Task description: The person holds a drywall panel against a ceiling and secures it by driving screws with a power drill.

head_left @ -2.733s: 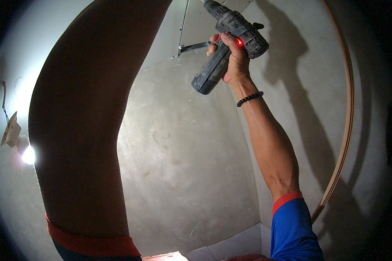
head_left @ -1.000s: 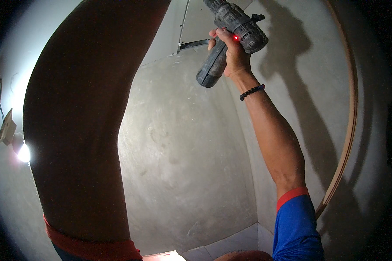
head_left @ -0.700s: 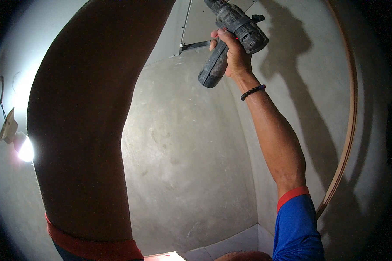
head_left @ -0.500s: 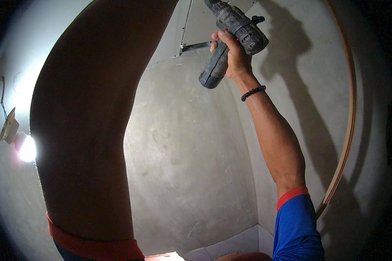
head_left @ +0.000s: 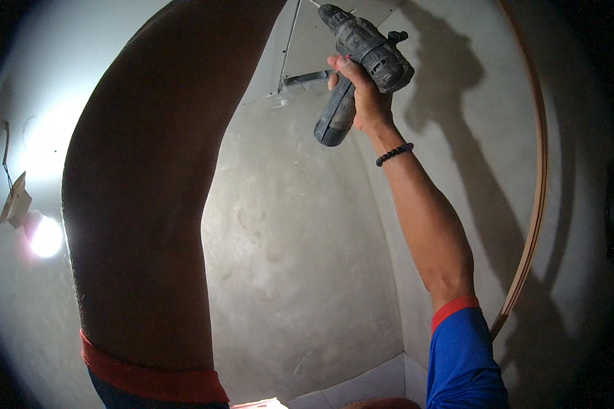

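My right hand [head_left: 361,95] is raised overhead and grips the handle of a dusty grey cordless drill [head_left: 361,54]. The drill's nose points up and to the left at a ceiling panel [head_left: 320,41] held by a metal frame channel [head_left: 307,78]. A black bead bracelet sits on my right wrist. My left arm [head_left: 150,204] reaches up close to the camera and fills the left half of the view; my left hand is beyond the top edge and hidden.
Bare grey plaster walls [head_left: 286,259] meet in a corner ahead. A thin wooden strip [head_left: 535,170] runs up the right wall. A bright lamp [head_left: 44,235] with a hanging fitting glows at the left. Pale floor tiles [head_left: 361,388] show at the bottom.
The drill has shifted slightly up and to the right in my right hand. Its red indicator light, lit earlier, no longer shows. My left arm has stayed raised.
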The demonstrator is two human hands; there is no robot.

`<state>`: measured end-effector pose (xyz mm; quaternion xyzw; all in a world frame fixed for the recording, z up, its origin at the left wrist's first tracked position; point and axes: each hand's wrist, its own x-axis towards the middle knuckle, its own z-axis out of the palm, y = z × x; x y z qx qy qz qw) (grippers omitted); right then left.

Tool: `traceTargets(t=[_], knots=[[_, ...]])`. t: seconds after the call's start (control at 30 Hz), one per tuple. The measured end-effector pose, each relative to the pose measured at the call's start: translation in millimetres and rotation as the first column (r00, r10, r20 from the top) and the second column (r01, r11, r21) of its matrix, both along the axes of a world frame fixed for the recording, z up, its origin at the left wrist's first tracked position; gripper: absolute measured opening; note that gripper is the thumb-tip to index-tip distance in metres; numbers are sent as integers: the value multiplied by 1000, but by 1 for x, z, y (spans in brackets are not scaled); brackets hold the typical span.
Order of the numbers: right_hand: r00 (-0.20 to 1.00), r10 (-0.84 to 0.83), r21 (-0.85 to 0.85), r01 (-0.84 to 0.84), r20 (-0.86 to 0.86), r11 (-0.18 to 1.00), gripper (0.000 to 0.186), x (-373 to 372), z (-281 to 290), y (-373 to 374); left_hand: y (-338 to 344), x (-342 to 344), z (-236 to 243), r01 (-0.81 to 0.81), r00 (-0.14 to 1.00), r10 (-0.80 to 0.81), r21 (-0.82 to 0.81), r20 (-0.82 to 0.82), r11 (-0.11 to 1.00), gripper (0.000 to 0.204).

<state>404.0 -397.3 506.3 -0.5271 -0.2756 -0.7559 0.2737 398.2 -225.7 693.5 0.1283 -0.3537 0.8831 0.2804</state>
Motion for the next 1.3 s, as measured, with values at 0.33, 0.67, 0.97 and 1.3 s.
traceTargets(t=[0.33, 0.67, 0.97, 1.3], knots=[[966, 228, 139, -244, 121, 960, 23, 1, 0, -15, -22, 6, 11, 141, 982, -72, 418, -177, 897, 20], [968, 158, 282, -210, 194, 936, 37, -23, -22, 2, -233, 211, -207, 618, 83, 370, -244, -925, -747, 15], [966, 253, 370, -253, 49, 894, 42, -3, -111, 36, -210, 196, -507, -355, -318, 943, -935, 101, -20, 16], [964, 235, 656, -95, -128, 748, 52, -15, -202, 77, -174, 130, -630, -82, -17, 929, -926, 370, 367, 8]])
